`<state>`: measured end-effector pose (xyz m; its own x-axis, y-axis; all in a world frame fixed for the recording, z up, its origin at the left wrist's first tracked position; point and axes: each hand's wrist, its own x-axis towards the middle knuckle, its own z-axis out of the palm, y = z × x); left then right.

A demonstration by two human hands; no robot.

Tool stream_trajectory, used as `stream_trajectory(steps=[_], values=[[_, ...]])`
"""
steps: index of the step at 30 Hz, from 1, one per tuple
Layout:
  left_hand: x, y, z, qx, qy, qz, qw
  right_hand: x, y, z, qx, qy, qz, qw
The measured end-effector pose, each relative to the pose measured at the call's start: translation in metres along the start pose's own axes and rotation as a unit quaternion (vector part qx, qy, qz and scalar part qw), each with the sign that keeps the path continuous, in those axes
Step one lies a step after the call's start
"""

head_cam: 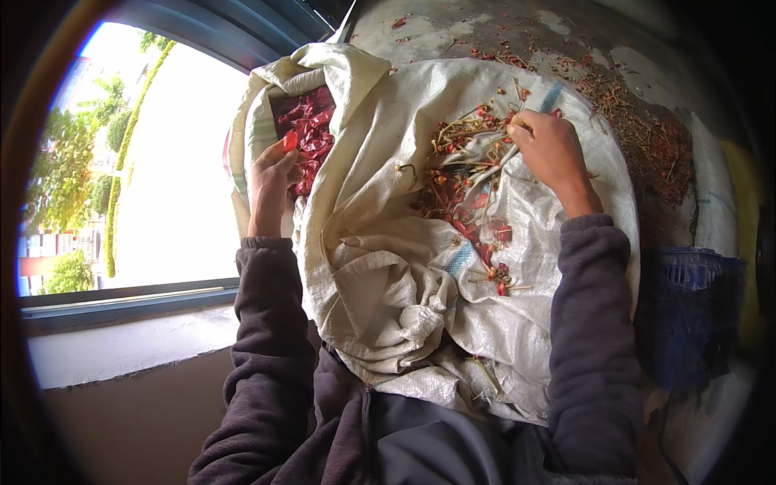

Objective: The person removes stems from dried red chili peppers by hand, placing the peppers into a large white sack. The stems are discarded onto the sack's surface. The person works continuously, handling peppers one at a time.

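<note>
My left hand pinches a shiny red piece of dried chili pepper. It is at the mouth of an open woven plastic sack, whose rim is rolled down. Inside the sack lie dark red dried chili peppers. Over a spread white woven sack, my right hand has thumb and forefinger closed at the end of a pale dried stem. Below those fingertips lies a loose heap of chili stems with red caps. Red pepper pieces are mixed in nearer to me.
At left is a window with a blue frame above a white sill. Stems and red scraps litter the concrete floor at the far right. A blue plastic crate stands beside my right arm.
</note>
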<state>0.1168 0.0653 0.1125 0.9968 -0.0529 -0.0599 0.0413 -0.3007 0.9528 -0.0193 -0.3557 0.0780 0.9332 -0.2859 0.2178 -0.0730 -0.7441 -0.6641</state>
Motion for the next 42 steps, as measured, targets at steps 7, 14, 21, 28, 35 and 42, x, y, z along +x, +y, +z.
stream_trajectory(steps=[7, 14, 21, 28, 35, 42], values=[[0.005, -0.019, -0.028, 0.004, 0.140, 0.016, 0.990, 0.000, 0.002, -0.004, -0.001, 0.003, -0.018, 1.000], [-0.128, 0.013, 0.115, 0.343, -0.141, 0.238, 0.898, 0.006, 0.019, 0.009, -0.083, 0.017, -0.061, 0.994], [-0.159, -0.058, 0.191, 0.418, -0.281, 0.245, 0.828, 0.001, 0.009, 0.003, -0.080, 0.001, -0.042, 0.996], [-0.150, -0.053, 0.164, 0.420, -0.313, 0.249, 0.815, 0.005, -0.004, -0.004, -0.105, -0.042, 0.021, 0.993], [-0.148, -0.051, 0.193, 0.394, -0.231, 0.293, 0.840, 0.002, -0.004, -0.001, -0.100, -0.040, -0.027, 0.994], [-0.135, -0.052, 0.178, 0.246, -0.179, 0.129, 0.944, 0.002, -0.004, -0.003, -0.109, -0.035, -0.032, 0.993]])
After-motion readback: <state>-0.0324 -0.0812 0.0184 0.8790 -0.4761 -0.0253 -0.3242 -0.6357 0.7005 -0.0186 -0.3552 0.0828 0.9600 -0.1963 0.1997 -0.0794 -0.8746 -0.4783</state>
